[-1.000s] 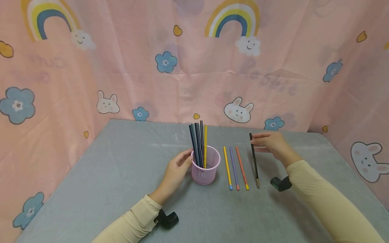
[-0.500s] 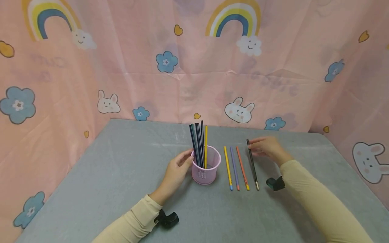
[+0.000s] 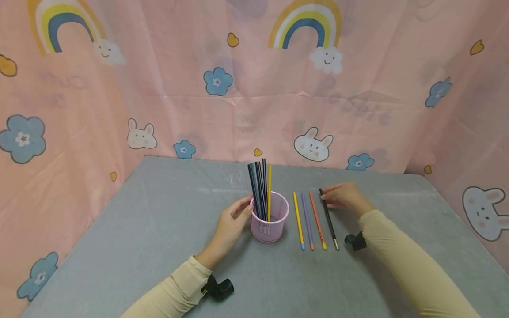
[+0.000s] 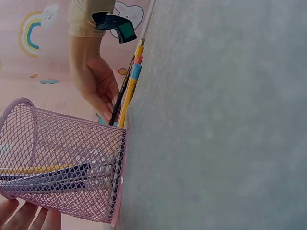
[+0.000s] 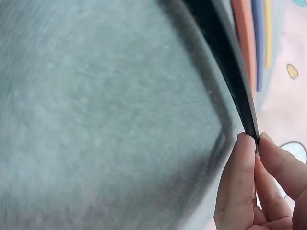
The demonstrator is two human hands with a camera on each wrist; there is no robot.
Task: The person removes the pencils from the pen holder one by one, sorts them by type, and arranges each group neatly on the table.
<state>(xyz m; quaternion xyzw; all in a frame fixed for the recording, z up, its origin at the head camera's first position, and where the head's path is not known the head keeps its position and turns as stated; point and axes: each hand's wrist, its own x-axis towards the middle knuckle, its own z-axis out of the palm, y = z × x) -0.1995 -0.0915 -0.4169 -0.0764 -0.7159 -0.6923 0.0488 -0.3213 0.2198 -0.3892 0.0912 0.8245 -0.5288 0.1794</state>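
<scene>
My right hand (image 3: 345, 197) pinches the far end of a black pencil (image 3: 329, 221) between thumb and fingertips. Its near end, with a pale tip, is down at the table, right of an orange pencil (image 3: 317, 221). A purple pencil (image 3: 307, 221) and a yellow pencil (image 3: 298, 221) lie alongside, roughly parallel. My left hand (image 3: 231, 221) holds the pink mesh pencil cup (image 3: 267, 233) at its left side, thumb at the rim. Inside the cup stand several dark pencils (image 3: 257, 190) and one yellow pencil (image 3: 269, 190). In the right wrist view the black pencil (image 5: 235, 76) tapers away from the pinching fingers.
The grey table (image 3: 167, 212) reaches back to a pink printed curtain (image 3: 254, 110), which also hangs at both sides. Black wrist cameras (image 3: 219, 288) sit below both sleeves, close over the table.
My right hand has moved left and nearer with the black pencil, bringing its far end closer to the orange one. My left hand and the cup have stayed in place.
</scene>
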